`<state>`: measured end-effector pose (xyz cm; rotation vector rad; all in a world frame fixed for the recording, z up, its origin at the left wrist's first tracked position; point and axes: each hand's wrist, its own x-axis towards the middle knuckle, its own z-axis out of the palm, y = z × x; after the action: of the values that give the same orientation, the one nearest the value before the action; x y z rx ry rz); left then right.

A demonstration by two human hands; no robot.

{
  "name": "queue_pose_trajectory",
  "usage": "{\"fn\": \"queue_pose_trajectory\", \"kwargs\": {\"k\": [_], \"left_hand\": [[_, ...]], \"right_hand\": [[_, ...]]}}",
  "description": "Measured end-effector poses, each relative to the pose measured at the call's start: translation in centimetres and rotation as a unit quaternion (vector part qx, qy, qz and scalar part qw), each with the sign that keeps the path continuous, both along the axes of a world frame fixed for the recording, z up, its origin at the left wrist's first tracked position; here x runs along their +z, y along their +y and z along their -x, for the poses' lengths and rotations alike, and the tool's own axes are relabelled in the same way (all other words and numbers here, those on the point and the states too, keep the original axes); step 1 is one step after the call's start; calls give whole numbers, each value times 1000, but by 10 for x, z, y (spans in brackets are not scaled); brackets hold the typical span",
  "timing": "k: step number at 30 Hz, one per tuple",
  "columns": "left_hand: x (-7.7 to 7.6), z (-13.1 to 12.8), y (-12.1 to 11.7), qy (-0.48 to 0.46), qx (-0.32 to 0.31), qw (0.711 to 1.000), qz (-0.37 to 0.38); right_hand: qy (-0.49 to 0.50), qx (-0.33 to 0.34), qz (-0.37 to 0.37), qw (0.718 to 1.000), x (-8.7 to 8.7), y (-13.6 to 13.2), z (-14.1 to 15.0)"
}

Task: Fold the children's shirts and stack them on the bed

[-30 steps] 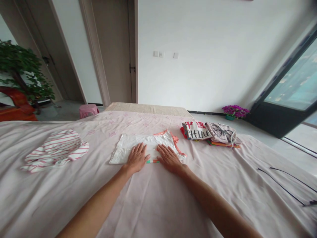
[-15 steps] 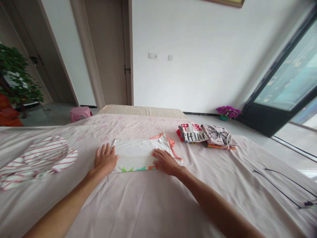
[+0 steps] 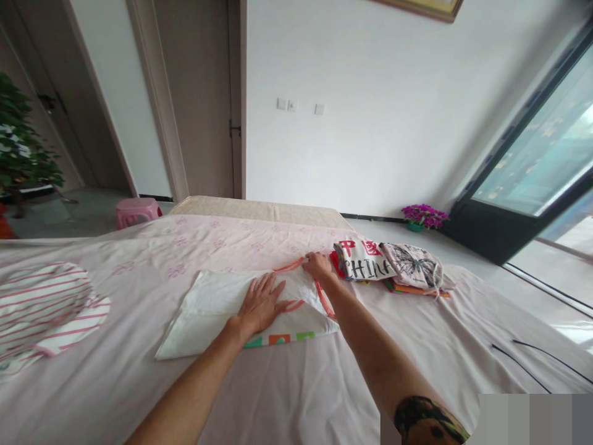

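A white sleeveless-looking shirt [image 3: 204, 296] with orange trim and coloured shapes along its near edge lies folded lengthwise on the pink bedsheet [image 3: 259, 395]. Across its middle my left hand [image 3: 262, 303] lies flat, fingers stretched out and pressing the cloth. At the far right corner, my right hand [image 3: 319, 266] has its fingers closed on the orange-trimmed edge of the shirt. The fingertips there are partly hidden.
Right of the shirt are two folded piles, one topped by a CHINA-print garment [image 3: 364, 259], the other by a butterfly-print one [image 3: 412, 266]. A striped garment [image 3: 50, 309] lies at left. Black cords [image 3: 521, 368] lie at right; a pink stool [image 3: 138, 212] stands beyond.
My left hand has slid right from the shirt's left end to its middle. My right hand has moved away to the far trimmed corner and closed on it. The shirt's left end has come nearer.
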<state>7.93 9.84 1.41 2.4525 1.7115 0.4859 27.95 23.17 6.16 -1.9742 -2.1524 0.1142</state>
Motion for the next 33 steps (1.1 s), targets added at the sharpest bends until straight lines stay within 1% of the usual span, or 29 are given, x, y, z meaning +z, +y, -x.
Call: {"fn": "queue_pose_trajectory", "kwargs": {"k": [3, 4, 6, 8, 9, 10, 11, 12, 13, 14, 15, 17, 19, 22, 25, 28, 31, 33], "left_hand": [[0, 1, 1, 5, 14, 1000, 3], [0, 1, 1, 4, 15, 1000, 1], [-1, 1, 1, 3, 17, 1000, -3], [-3, 0, 1, 2, 21, 1000, -9], [-5, 0, 2, 1, 23, 1000, -13], [-6, 0, 3, 0, 26, 1000, -17], [-6, 1, 4, -2, 28, 999, -22], [-6, 2, 6, -6, 27, 999, -25], [-5, 6, 9, -12, 22, 999, -27], [-3, 12, 11, -20, 17, 999, -27], [0, 20, 14, -29, 15, 999, -28], [7, 45, 20, -42, 28, 998, -35], [15, 78, 25, -39, 69, 996, -46], [23, 131, 29, -12, 133, 990, -51], [24, 170, 32, 15, 174, 984, -38], [21, 189, 37, 24, 191, 981, -15], [21, 194, 43, 19, 189, 982, 13], [24, 195, 44, 11, 185, 982, 27]], "right_hand": [[-1, 23, -8, 1000, 3, -2, 1], [2, 31, -21, 999, 5, -6, 1], [12, 70, -75, 995, 9, -20, -2], [20, 141, -130, 981, 11, -40, -7], [18, 187, -140, 972, 11, -51, -10], [14, 233, -132, 963, 10, -62, -13], [8, 271, -107, 957, 9, -71, -16], [4, 294, -79, 952, 8, -78, -19], [2, 299, -57, 953, 8, -83, -21], [3, 283, -45, 958, 9, -85, -23], [6, 252, -46, 967, 10, -85, -24], [8, 180, -64, 981, 15, -76, -22], [2, 145, -67, 987, 21, -61, -18], [-20, 158, -14, 987, 25, -39, -12], [-37, 184, 40, 981, 23, -26, -8], [-48, 193, 65, 978, 18, -22, -9], [-56, 193, 78, 976, 17, -22, -11], [-58, 191, 70, 977, 20, -26, -12]]}}
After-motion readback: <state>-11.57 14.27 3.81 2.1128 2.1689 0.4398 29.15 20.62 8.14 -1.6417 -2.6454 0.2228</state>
